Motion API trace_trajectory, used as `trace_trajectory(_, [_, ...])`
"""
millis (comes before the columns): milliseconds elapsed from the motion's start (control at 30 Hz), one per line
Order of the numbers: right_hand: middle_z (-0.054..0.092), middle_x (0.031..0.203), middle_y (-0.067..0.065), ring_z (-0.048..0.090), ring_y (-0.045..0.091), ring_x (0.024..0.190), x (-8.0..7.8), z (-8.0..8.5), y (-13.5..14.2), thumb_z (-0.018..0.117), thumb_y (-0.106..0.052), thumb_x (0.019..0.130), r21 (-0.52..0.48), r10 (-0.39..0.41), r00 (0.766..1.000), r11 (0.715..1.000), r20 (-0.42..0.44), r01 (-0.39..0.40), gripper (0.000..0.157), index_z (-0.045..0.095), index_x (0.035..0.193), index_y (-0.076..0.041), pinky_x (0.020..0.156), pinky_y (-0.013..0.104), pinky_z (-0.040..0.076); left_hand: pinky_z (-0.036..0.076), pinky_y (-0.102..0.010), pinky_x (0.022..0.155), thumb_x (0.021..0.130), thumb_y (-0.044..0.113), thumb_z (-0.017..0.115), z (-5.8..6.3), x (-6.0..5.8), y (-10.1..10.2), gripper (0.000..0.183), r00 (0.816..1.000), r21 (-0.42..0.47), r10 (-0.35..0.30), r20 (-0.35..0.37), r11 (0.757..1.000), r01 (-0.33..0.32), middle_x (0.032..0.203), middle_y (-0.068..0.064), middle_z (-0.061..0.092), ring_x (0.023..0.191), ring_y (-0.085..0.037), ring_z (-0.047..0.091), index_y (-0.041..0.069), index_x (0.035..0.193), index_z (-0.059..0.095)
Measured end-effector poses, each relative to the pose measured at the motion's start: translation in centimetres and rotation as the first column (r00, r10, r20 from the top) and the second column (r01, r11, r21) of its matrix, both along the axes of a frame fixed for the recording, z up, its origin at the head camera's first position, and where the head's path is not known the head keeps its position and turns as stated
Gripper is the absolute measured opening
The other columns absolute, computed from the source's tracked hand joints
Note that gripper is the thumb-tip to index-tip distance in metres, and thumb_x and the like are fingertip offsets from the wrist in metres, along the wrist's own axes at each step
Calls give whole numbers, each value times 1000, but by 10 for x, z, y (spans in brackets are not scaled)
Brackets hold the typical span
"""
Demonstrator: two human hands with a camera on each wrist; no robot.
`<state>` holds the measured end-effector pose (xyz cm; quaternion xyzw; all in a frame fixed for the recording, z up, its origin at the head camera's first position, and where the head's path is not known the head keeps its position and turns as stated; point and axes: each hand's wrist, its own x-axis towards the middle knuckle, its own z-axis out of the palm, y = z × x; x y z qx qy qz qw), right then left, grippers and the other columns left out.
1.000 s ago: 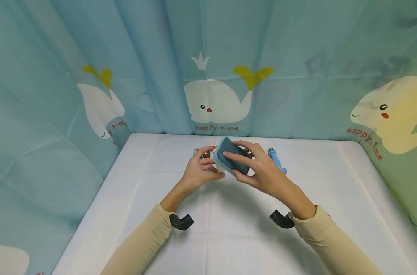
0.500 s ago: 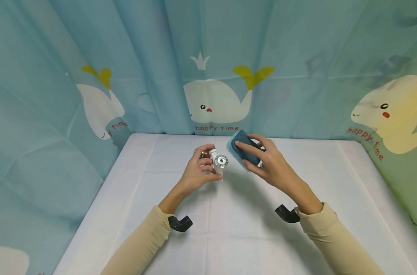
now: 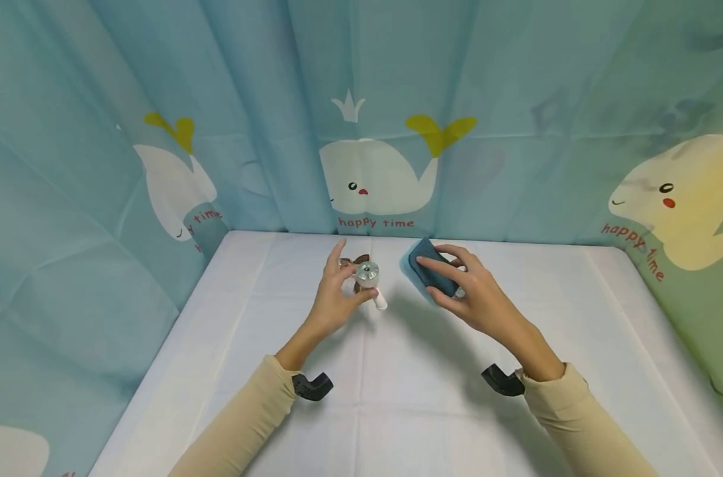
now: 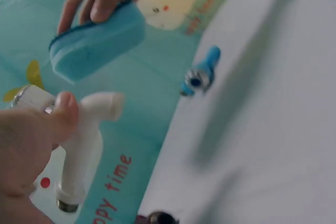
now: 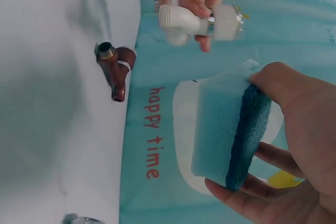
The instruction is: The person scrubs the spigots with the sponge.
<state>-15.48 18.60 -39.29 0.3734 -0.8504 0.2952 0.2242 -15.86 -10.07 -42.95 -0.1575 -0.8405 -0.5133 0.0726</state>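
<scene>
My left hand (image 3: 332,295) pinches a white plastic tap (image 4: 79,161) with a clear, silver-centred knob (image 3: 367,271), held above the table. The knob faces up toward the head camera, and one finger points away from the tap. To the right, my right hand (image 3: 481,295) grips a blue sponge (image 3: 433,268) by its darker scouring side, with the lighter foam side toward the tap. Sponge and tap are apart. Beneath the left hand a brown tap (image 5: 113,69) lies on the table, partly hidden in the head view.
A blue tap (image 4: 210,64) with a silver knob lies on the table, mostly hidden behind the right hand in the head view. The white-covered table (image 3: 421,411) ends at a blue curtain (image 3: 385,66) printed with whales.
My right hand has drawn the sponge away to the right from the white tap. My left hand has turned the tap so its knob faces up, and a finger has straightened.
</scene>
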Motion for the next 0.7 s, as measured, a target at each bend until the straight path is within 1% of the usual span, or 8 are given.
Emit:
trace_trajectory(67, [54, 139, 23, 63, 33, 106, 2, -2, 2, 84, -11, 84, -2, -9, 1000, 1000, 15, 9, 51, 70, 132, -14, 71, 43, 57, 17, -61, 122, 87, 22, 84, -3, 0, -2, 49, 998, -93, 1, -60, 996, -7, 155, -13, 46, 149, -35, 35, -1, 127, 67])
trace_trajectory(167, [54, 138, 22, 63, 30, 106, 3, -6, 6, 84, -12, 84, -7, -17, 999, 1000, 34, 17, 50, 70, 132, -13, 70, 41, 57, 36, -52, 116, 91, 26, 81, -3, 1, -4, 48, 998, -154, -36, -54, 988, 28, 125, -14, 70, 127, -30, 61, 2, 128, 60])
trace_trajectory(233, [54, 138, 21, 63, 30, 106, 4, -8, 8, 84, -11, 84, -9, -18, 999, 1000, 38, 18, 49, 70, 131, -13, 68, 40, 57, 53, -42, 96, 95, 27, 76, -3, 2, -4, 45, 997, -133, -74, 20, 988, 76, 109, -11, 74, 104, -27, 72, 2, 126, 55])
trace_trajectory(333, [54, 138, 21, 63, 30, 106, 4, -9, 11, 84, -10, 84, -15, -13, 999, 1000, 39, 14, 50, 70, 132, -12, 66, 38, 58, 55, -33, 75, 104, 30, 63, -1, 3, -6, 41, 976, -34, -149, 155, 987, 156, 102, -13, 75, 92, -30, 73, 2, 131, 48])
trace_trajectory(467, [54, 138, 23, 63, 31, 105, 4, -10, 12, 84, -9, 84, -18, -6, 999, 1000, 39, 7, 50, 70, 132, -11, 64, 37, 58, 47, -30, 76, 112, 49, 28, 3, 3, -8, 57, 897, 197, -249, 366, 962, 187, 103, -15, 73, 92, -35, 67, 2, 135, 50])
trace_trajectory(533, [54, 138, 23, 63, 31, 105, 4, -10, 13, 84, -9, 84, -19, -4, 999, 1000, 41, 4, 50, 70, 132, -11, 65, 38, 58, 48, -31, 82, 111, 53, 20, 6, 2, -8, 67, 847, 327, -303, 436, 931, 165, 113, -21, 71, 100, -33, 65, 0, 135, 52])
trace_trajectory(600, [54, 138, 22, 63, 31, 106, 5, -10, 13, 84, -9, 84, -25, -4, 999, 1000, 47, 5, 50, 70, 132, -11, 66, 39, 59, 50, -33, 89, 111, 48, 27, 9, 3, -8, 62, 801, 446, -362, 476, 885, 134, 126, -25, 66, 110, -33, 64, -2, 137, 52])
trace_trajectory(700, [55, 139, 19, 65, 30, 108, 6, -10, 9, 83, -8, 84, -64, -11, 998, 998, 60, 15, 52, 69, 134, -12, 69, 40, 60, 52, -38, 101, 109, 25, 44, 12, 4, -9, 50, 757, 591, -465, 458, 796, 131, 143, -30, 51, 121, -37, 62, -5, 149, 40])
